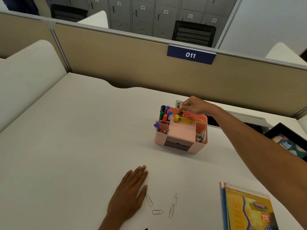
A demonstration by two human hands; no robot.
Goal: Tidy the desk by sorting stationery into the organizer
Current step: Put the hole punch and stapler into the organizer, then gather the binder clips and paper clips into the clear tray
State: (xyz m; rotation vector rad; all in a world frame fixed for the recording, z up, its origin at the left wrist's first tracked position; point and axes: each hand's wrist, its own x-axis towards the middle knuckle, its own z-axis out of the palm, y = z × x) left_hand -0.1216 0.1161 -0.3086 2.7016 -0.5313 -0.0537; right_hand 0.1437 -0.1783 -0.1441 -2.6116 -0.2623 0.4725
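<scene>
A pink desk organizer stands on the white desk, right of centre. Several markers stand in its back left compartment and blue pens in a front left one. A yellow-capped clear tube lies across its top tray. My right hand reaches over the organizer's back, fingertips pinched on a small yellow item above a rear compartment. My left hand lies flat on the desk, fingers together, holding nothing. Several paper clips lie loose just right of it.
A yellow spiral notebook with a blue pencil along its left edge lies at the front right. A black box sits at the right edge. A tan partition with an "011" sign closes the desk's far side.
</scene>
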